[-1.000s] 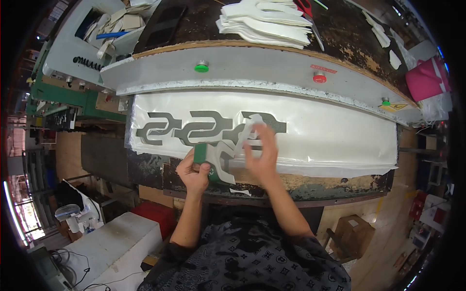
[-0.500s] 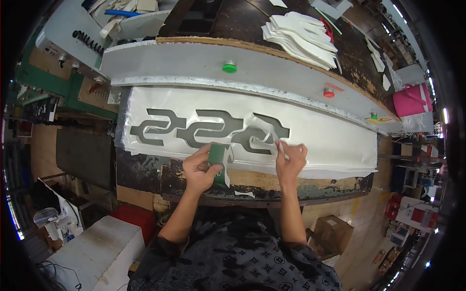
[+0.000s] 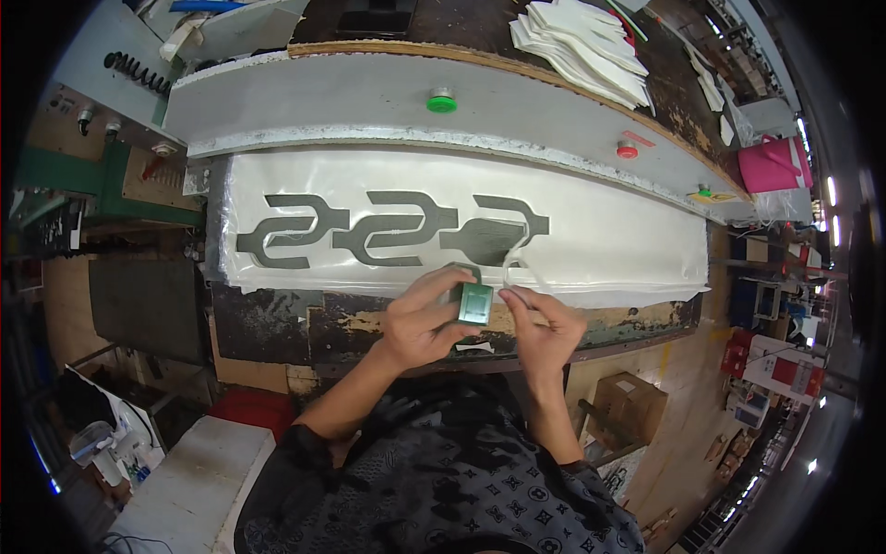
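Note:
My left hand (image 3: 426,319) grips a green cutting die (image 3: 475,303), held over the near edge of the white sheet (image 3: 609,249). Close beside it, my right hand (image 3: 544,325) pinches a thin white offcut strip (image 3: 519,261) that rises from the rightmost fork-shaped cutout (image 3: 484,237). Two more fork-shaped cutouts lie to the left, the middle one (image 3: 383,242) and the leftmost one (image 3: 281,242); dark grey shows through all of them. My fingers hide the lower end of the strip.
Beyond the sheet runs a grey machine beam (image 3: 351,106) with a green button (image 3: 442,99) and a red button (image 3: 628,149). Stacked white cut pieces (image 3: 581,51) lie on the dark table behind it. A small white scrap (image 3: 475,347) rests on the worn near ledge (image 3: 628,319).
My left hand has moved right with the die, now turned differently. My right hand has drawn the strip toward me, and the rightmost cutout shows more grey in its middle.

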A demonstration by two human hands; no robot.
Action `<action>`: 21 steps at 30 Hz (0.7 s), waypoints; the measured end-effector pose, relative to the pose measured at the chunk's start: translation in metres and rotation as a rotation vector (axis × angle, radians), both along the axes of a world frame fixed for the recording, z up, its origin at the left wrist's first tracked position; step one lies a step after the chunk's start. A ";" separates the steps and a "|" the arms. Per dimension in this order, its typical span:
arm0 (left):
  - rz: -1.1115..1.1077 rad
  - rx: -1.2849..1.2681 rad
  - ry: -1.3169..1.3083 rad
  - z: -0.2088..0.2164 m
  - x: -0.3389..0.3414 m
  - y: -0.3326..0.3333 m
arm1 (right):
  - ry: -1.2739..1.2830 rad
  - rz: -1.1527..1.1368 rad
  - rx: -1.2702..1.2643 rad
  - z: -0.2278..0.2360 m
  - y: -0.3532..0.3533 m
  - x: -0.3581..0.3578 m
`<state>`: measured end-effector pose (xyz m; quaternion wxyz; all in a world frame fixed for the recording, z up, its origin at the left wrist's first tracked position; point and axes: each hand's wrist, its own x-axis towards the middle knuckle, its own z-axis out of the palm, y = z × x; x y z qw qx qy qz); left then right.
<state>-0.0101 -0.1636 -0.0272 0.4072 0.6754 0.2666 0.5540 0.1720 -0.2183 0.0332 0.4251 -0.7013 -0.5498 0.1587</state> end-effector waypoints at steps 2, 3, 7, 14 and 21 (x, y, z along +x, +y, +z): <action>0.039 -0.027 -0.008 0.000 -0.001 -0.005 | -0.094 0.103 0.024 0.010 0.002 -0.016; 0.057 -0.021 -0.011 0.001 -0.004 -0.007 | -0.105 0.117 0.056 0.017 0.000 -0.021; 0.084 0.045 0.000 0.014 -0.018 -0.011 | -0.092 0.095 0.044 0.040 -0.022 -0.033; 0.002 0.103 0.077 0.019 -0.027 -0.015 | 0.229 0.082 -0.121 0.025 -0.020 -0.040; -0.026 0.042 0.083 0.007 -0.032 -0.030 | 0.329 0.104 -0.362 0.030 -0.016 -0.045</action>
